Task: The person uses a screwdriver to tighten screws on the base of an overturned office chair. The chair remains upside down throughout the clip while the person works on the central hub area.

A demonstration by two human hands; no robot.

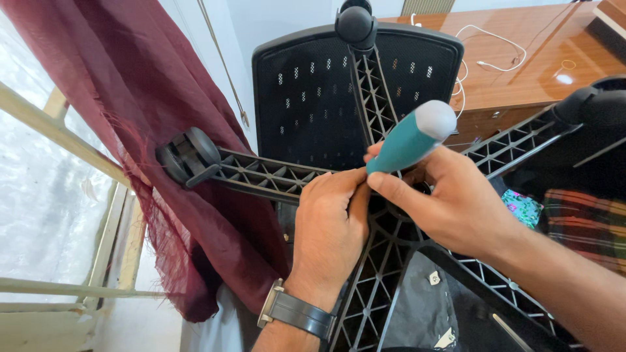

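An upturned office chair shows its black star-shaped base (274, 176) with ribbed spokes and caster wheels (184, 156). My right hand (450, 202) grips a teal tool handle with a grey end (411, 137), angled down into the hub of the base. My left hand (329, 218), wearing a dark wristwatch, rests closed on the hub beside the tool's lower end and steadies it. The tool's tip is hidden between my hands.
A maroon curtain (130, 98) hangs at the left over a window frame (59, 137). The chair's black mesh back (306, 98) lies behind the base. A wooden desk (541, 58) with a white cable stands at the back right. Plaid cloth (587, 221) shows at right.
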